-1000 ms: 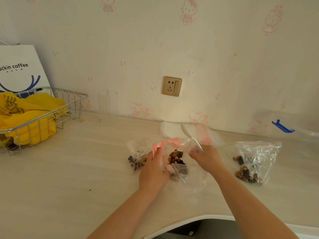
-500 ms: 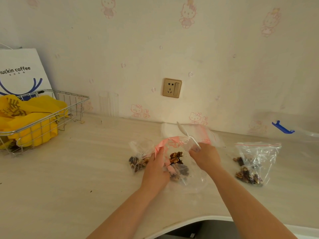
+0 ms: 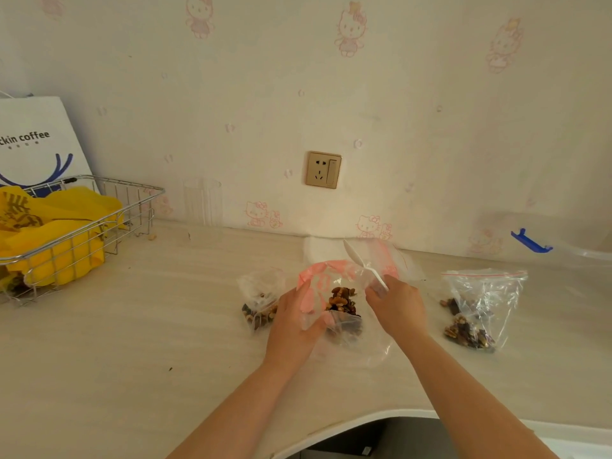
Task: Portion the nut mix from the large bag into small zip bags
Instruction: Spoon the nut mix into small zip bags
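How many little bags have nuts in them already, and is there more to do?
Two small bags hold nuts: one on the left, one on the right. The left hand holds the big bag open; the right hand grips a white spoon. Nuts remain, and empty bags wait behind.

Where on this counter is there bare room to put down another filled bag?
Bare counter lies between the wire basket and the small bag by the left hand, and along the near edge left of the forearms. It is crowded around the large bag, the right hand and the filled bag.
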